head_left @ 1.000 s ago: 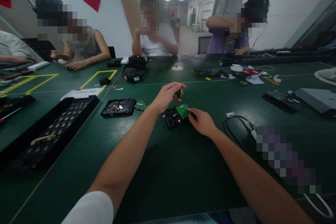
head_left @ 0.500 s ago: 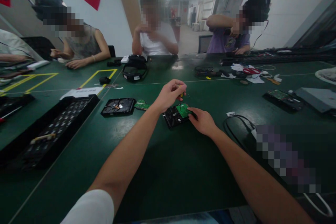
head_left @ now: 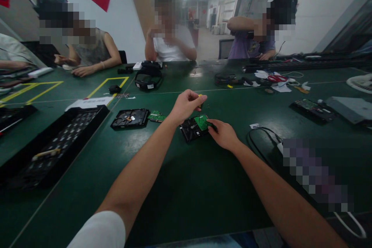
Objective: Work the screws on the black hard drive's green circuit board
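Drive (head_left: 190, 128) touching right hand (head_left: 223, 135), below left hand (head_left: 186, 106)

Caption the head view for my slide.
Left hand holds a small tool over a hard drive touched by the right hand.

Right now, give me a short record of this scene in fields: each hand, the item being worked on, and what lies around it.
Left hand: left hand closed around a small yellow-handled tool, raised above the drive
Right hand: right hand pinching the drive's right edge
Item: hard drive, flat on the table, green circuit board facing up
Surface: green table
To the left: second drive, loose green board, black tray
To the right: black cable
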Demonstrator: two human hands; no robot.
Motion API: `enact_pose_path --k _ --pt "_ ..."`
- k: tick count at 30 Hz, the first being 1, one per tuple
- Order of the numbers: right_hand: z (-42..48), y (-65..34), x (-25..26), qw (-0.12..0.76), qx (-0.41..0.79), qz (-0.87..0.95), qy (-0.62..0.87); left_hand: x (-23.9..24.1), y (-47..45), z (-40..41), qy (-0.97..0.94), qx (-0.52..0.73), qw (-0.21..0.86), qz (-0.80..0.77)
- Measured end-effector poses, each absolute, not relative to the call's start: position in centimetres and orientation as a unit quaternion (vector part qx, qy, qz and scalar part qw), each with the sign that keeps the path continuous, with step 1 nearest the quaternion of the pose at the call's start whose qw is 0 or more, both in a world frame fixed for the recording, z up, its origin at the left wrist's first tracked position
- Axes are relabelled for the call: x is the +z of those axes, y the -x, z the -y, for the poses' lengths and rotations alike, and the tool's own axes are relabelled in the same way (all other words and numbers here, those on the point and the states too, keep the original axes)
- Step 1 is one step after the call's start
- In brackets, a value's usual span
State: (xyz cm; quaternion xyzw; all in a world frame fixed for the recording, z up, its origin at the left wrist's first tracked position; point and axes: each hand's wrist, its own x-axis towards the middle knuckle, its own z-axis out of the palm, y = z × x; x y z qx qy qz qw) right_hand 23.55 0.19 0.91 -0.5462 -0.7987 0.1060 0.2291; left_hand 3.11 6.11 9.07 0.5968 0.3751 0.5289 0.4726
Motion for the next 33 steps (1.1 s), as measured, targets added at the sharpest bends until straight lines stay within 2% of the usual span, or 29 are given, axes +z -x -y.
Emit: enact_pose_path --k 10,21,33 --pt "-0.34 -23.53 0.96 0.216 0.105 0.799 0.551 9.47 -2.86 -6.00 -0.595 0.504 0.537 -0.321" --pt "-0.21 -23.55 1.06 0.217 0.109 0.796 0.554 9.26 -2.81 -5.90 -0.632 0.527 0.441 -0.358" --pt "-0.17 -23.47 1.10 0.218 0.109 0.795 0.555 8.86 -2.60 -6.37 -0.686 0.497 0.414 -0.332"
